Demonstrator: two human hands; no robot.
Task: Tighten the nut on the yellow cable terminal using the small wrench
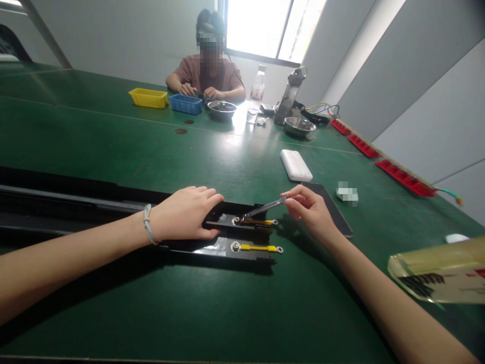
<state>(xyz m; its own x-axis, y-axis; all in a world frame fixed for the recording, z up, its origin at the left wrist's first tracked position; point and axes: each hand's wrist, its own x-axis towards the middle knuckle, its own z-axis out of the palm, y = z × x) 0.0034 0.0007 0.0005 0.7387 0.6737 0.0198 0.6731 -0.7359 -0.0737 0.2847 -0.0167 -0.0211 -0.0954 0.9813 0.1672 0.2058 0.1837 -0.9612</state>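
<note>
Two long black metal channels (pixel 212 258) lie side by side on the green table, their ends toward the right. My left hand (pixel 189 212) is wrapped over the farther channel near its end. Between the thumb and fingers of my right hand (pixel 308 210) is the end of a wrench (pixel 265 206). The wrench's other end rests at a nut (pixel 237 220) in the farther channel, where a yellow ground wire (pixel 261 222) is fastened. On the nearer channel, another yellow ground wire (pixel 259 247) is fastened by a nut (pixel 236 245), its free ring lug past the channel's end.
Beyond my right hand lie a dark flat tablet-like slab (pixel 333 215) and a white power bank (pixel 296 165). A yellowish bottle (pixel 439 275) lies at right. Across the table a person (pixel 210 71) sits behind yellow (pixel 149 98) and blue bins (pixel 185 104) and a metal bowl (pixel 222 110).
</note>
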